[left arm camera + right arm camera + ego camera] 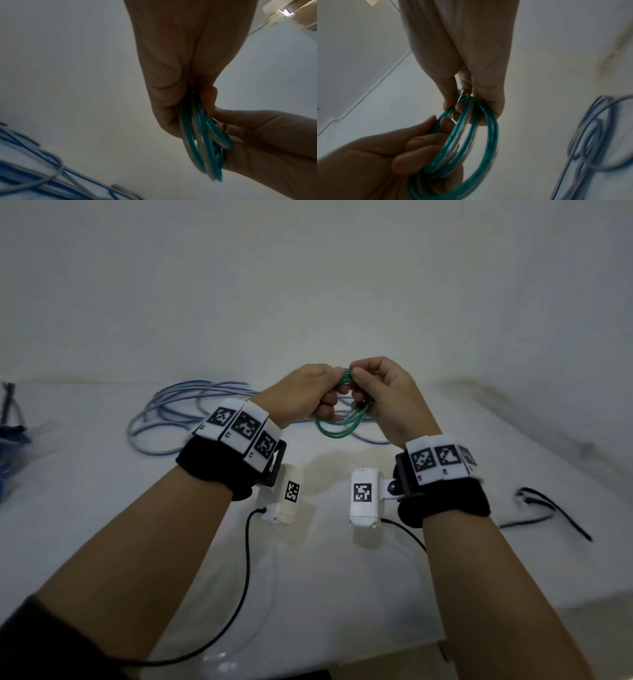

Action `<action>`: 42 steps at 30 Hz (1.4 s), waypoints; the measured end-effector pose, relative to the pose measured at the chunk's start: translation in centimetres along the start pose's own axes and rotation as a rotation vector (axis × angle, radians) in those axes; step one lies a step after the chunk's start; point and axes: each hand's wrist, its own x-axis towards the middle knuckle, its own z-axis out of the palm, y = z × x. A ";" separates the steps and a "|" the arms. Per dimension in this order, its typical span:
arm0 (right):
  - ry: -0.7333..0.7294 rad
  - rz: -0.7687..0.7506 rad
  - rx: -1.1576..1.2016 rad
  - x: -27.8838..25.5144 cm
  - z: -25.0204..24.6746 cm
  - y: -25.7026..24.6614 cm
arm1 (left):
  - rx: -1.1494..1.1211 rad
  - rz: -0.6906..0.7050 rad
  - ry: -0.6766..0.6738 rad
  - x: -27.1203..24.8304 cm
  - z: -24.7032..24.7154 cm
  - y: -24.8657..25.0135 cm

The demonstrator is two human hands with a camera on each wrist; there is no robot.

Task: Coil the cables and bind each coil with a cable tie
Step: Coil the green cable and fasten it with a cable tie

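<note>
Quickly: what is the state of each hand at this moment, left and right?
Left hand: closed, its fingers grip the green cable coil.
Right hand: closed, its fingers pinch the top of the same coil.

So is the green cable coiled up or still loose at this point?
Coiled. The green cable hangs in several stacked loops, gripped by the left hand and right hand. No tie is visible on it. The blue cable lies loose on the table.

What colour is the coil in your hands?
Teal green with clear strands; the coil shows best in the right wrist view.
</note>
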 end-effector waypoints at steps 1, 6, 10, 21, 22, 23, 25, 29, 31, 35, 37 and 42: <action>0.030 0.010 -0.009 -0.7 -1.7 -0.3 | -0.004 -0.008 -0.032 0.5 1.7 0.1; 0.118 0.101 -0.043 -4.2 -8.6 -1.2 | -0.010 -0.048 -0.150 2.4 8.8 -0.3; 0.153 0.221 -0.157 -6.6 -13.4 -1.7 | 0.060 -0.071 -0.165 3.7 13.7 -1.0; 0.266 0.695 -1.419 -8.1 -28.4 1.4 | 0.103 -0.074 -0.132 6.2 17.8 -1.9; 0.242 0.731 -1.499 -8.4 -29.0 1.8 | 0.111 -0.075 -0.137 6.3 18.0 -2.0; 0.228 0.742 -1.568 -8.6 -29.5 2.2 | 0.119 -0.076 -0.145 6.4 18.1 -2.0; 0.227 0.750 -1.636 -8.9 -30.4 3.0 | 0.134 -0.075 -0.158 6.5 18.3 -2.0; 0.197 0.761 -1.618 -8.8 -30.7 3.2 | 0.159 -0.070 -0.172 6.9 18.4 -1.9; 0.236 0.753 -1.578 -8.3 -30.5 3.1 | 0.164 -0.067 -0.171 7.1 18.3 -1.9; 0.233 0.727 -1.480 -8.0 -30.5 3.4 | 0.166 -0.054 -0.164 7.2 17.9 -1.8; 0.200 0.709 -1.501 -8.2 -30.5 3.8 | 0.163 -0.052 -0.166 7.2 17.7 -1.8; 0.113 0.818 -1.570 -8.0 -30.6 4.2 | 0.156 -0.049 -0.159 7.1 17.2 -2.0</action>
